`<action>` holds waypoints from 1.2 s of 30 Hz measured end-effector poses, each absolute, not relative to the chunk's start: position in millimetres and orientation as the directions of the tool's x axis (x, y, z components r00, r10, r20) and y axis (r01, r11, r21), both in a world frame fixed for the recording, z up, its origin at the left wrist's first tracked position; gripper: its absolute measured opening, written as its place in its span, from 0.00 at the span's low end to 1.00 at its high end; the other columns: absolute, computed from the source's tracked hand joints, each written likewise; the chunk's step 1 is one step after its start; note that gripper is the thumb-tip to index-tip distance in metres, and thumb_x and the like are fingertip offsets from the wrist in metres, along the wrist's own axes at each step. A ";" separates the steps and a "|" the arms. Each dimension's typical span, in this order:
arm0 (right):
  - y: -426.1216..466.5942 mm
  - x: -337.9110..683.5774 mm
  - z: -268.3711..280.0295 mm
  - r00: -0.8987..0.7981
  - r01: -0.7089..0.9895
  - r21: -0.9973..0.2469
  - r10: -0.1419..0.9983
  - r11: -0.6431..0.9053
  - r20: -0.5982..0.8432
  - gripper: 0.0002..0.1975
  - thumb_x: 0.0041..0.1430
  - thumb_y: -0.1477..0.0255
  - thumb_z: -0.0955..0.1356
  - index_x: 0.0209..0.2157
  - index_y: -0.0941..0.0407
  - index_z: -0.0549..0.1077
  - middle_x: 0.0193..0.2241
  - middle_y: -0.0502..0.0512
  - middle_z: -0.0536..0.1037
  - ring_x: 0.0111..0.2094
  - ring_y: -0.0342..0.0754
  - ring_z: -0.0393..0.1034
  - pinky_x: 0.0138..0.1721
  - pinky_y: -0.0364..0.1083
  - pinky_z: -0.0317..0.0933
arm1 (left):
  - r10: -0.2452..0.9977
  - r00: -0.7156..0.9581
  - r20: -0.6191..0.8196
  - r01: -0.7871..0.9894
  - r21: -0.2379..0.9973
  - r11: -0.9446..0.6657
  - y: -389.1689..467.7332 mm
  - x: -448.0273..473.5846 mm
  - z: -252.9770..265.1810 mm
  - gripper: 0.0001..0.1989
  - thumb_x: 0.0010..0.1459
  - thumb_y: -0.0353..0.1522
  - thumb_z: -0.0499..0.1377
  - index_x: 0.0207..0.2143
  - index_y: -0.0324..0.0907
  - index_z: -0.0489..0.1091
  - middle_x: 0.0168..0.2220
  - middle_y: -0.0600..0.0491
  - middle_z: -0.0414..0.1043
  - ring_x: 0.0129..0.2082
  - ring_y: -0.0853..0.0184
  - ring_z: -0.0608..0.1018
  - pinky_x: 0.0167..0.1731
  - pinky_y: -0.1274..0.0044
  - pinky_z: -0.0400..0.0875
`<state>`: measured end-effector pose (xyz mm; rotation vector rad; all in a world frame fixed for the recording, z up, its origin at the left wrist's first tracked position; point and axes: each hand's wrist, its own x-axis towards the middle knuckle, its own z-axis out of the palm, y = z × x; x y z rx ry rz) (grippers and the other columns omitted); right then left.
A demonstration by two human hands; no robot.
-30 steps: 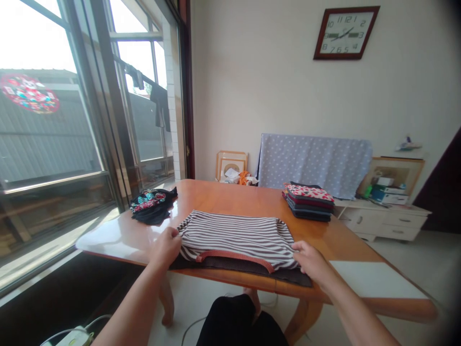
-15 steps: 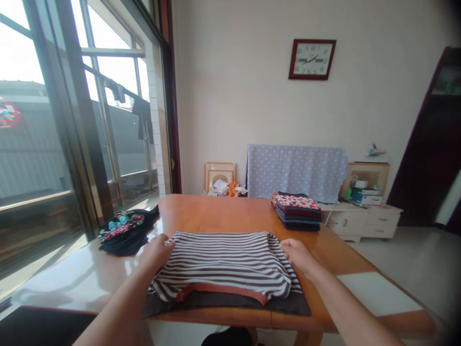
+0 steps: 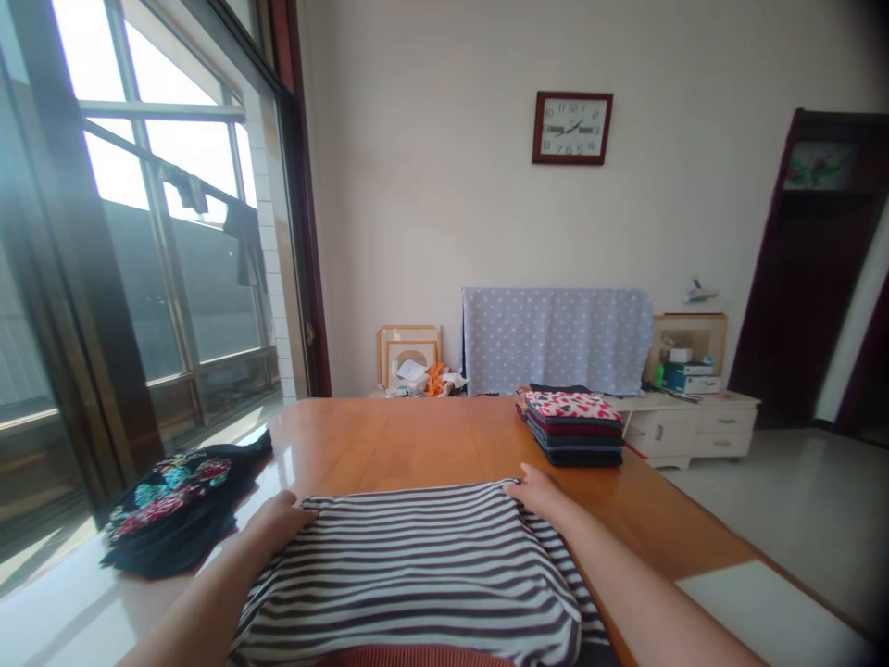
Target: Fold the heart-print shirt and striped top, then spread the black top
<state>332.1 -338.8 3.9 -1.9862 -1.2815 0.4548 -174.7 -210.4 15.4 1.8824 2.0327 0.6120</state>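
A black-and-white striped shirt (image 3: 417,560) with a rust-red ribbed neckband (image 3: 417,656) lies folded in front of me. My left hand (image 3: 281,521) is closed at its far left corner, the fabric edge under the fingers. At the far right corner my right hand (image 3: 540,493) pinches the shirt between thumb and fingers. The shirt's near part runs out of the bottom of the view.
A dark heap of clothing with a colourful floral pattern (image 3: 173,505) lies at the table's left. Several folded garments form a stack (image 3: 569,426) at the back right. A white sheet (image 3: 757,611) rests on the wooden table (image 3: 389,440) near the right edge.
My right hand has moved inward onto the shirt's far right corner and grips it. The view has tilted and come closer, so the shirt's near edge has left the frame.
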 end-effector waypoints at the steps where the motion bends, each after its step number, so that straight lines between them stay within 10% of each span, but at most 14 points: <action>1: -334.6 332.1 1.3 0.437 0.652 -0.717 0.895 -0.247 0.089 0.22 0.45 0.67 0.74 0.44 0.55 0.78 0.39 0.57 0.82 0.41 0.52 0.76 0.38 0.44 0.64 | 0.997 -0.077 0.012 0.854 0.517 0.060 -209.5 -173.1 16.5 0.16 0.41 0.41 0.64 0.31 0.40 0.75 0.33 0.43 0.81 0.38 0.49 0.81 0.36 0.68 0.72; 6: -319.1 340.3 -4.8 0.401 0.699 -0.685 0.905 -0.203 0.141 0.08 0.43 0.75 0.71 0.30 0.55 0.78 0.28 0.52 0.80 0.33 0.48 0.73 0.31 0.42 0.59 | 0.994 -0.085 -0.066 0.778 0.618 0.107 -202.7 -161.7 25.1 0.08 0.41 0.36 0.64 0.26 0.43 0.74 0.27 0.49 0.79 0.35 0.53 0.81 0.34 0.70 0.73; 20: -308.0 380.3 -4.8 0.382 0.715 -0.696 0.870 -0.064 0.312 0.16 0.57 0.65 0.66 0.45 0.55 0.77 0.46 0.61 0.81 0.50 0.55 0.75 0.54 0.51 0.64 | 0.964 -0.200 0.177 0.581 0.813 -0.029 -201.3 -118.5 30.7 0.19 0.55 0.41 0.57 0.45 0.38 0.74 0.37 0.46 0.79 0.35 0.61 0.81 0.34 0.75 0.71; 36: -377.1 275.1 39.6 0.175 0.451 -0.891 0.973 0.057 0.151 0.25 0.59 0.53 0.64 0.50 0.55 0.74 0.43 0.60 0.82 0.42 0.57 0.79 0.35 0.48 0.70 | 0.969 -0.191 0.157 0.901 0.419 0.110 -295.6 -181.6 19.0 0.15 0.56 0.44 0.57 0.30 0.43 0.75 0.34 0.44 0.79 0.35 0.57 0.78 0.31 0.73 0.61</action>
